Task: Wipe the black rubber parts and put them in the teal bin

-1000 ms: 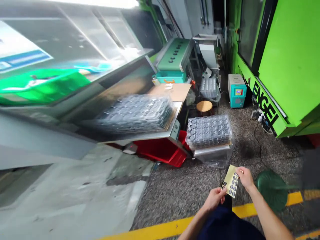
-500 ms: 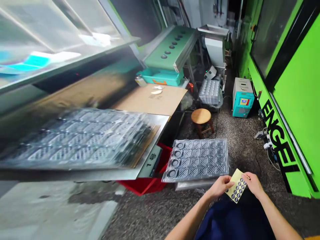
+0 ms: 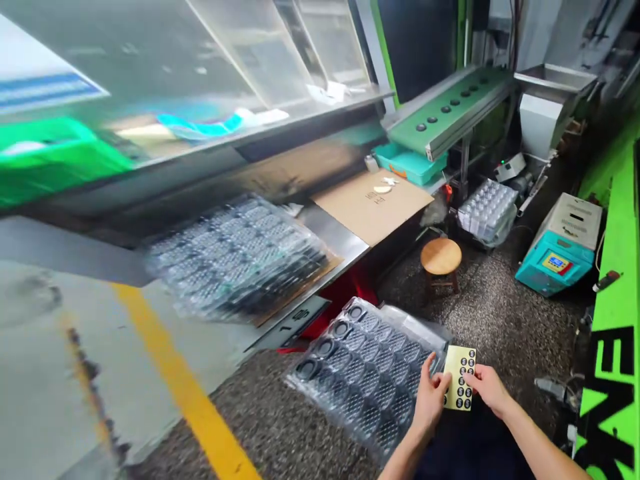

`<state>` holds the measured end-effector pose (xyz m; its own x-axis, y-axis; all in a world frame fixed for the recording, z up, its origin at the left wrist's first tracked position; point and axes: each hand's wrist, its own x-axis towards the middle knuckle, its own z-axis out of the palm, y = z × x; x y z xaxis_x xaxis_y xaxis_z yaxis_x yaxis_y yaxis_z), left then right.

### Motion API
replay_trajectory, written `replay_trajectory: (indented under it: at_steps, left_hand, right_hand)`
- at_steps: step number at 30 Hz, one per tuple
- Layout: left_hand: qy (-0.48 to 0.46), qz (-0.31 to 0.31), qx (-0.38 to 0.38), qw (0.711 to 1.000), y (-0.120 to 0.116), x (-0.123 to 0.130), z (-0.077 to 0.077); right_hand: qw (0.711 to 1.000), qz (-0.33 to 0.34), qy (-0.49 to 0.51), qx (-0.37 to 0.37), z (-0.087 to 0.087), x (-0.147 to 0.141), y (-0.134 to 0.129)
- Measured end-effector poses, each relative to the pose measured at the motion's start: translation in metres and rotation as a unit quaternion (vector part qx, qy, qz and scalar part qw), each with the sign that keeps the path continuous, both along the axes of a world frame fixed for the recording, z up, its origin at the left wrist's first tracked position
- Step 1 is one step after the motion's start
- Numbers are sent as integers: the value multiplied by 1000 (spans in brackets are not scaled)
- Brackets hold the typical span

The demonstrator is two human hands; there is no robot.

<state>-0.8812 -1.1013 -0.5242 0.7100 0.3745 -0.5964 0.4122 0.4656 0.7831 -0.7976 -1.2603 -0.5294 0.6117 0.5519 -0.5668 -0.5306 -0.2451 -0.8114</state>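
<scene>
A pale yellow sheet of round black stickers (image 3: pixel 454 387) is held low in front of me. My left hand (image 3: pixel 431 390) grips its left edge, thumb on the face and forefinger raised. My right hand (image 3: pixel 487 388) pinches at the sheet's right side, its fingertips over the stickers; whether a single sticker is between them I cannot tell. Just left of my hands is a clear plastic tray (image 3: pixel 367 360) with rows of moulded pockets. Dark rings sit in the pockets along its far left side.
Blurred stacked trays (image 3: pixel 240 257) lie on the metal bench to the left, beside a cardboard sheet (image 3: pixel 370 207). Beyond are a teal bin (image 3: pixel 413 163) and a green conveyor (image 3: pixel 450 110) carrying black round parts. A wooden stool (image 3: pixel 441 257) and a teal machine unit (image 3: pixel 560 247) stand on the floor.
My view has swung left and tilted. The sticker sheet has turned more upright, and my right hand has shifted from its upper corner to its right side, over the stickers.
</scene>
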Motion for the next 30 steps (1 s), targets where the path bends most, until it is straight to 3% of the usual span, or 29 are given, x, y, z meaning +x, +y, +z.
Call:
replay_trajectory:
  at_steps: [2, 5, 10, 14, 19, 23, 28, 30]
  left_hand:
    - [-37, -2, 18, 999, -21, 44, 13]
    - [-63, -46, 49, 996, -35, 101, 19]
    - [-71, -66, 124, 988, -33, 187, 21]
    - [-54, -95, 141, 984, -32, 248, 13]
    - [-67, -136, 187, 971, -29, 334, -7]
    - [-99, -162, 233, 954, 6, 410, -3]
    - [-127, -150, 289, 937, 76, 486, 21]
    - [-125, -143, 266, 945, 101, 505, 28]
  right_hand:
    - [1000, 0, -14, 0, 6, 54, -17]
    - [999, -6, -50, -9, 11, 122, -33]
    - [996, -27, -82, 19, 28, 214, -33]
    - [993, 19, -92, 65, 40, 275, -38]
    - [968, 84, -221, -85, 35, 358, -55]
    - [957, 65, -260, -111, 35, 423, -33]
    - [928, 74, -344, -121, 42, 496, 34]
    - [924, 102, -355, -99, 41, 524, 62]
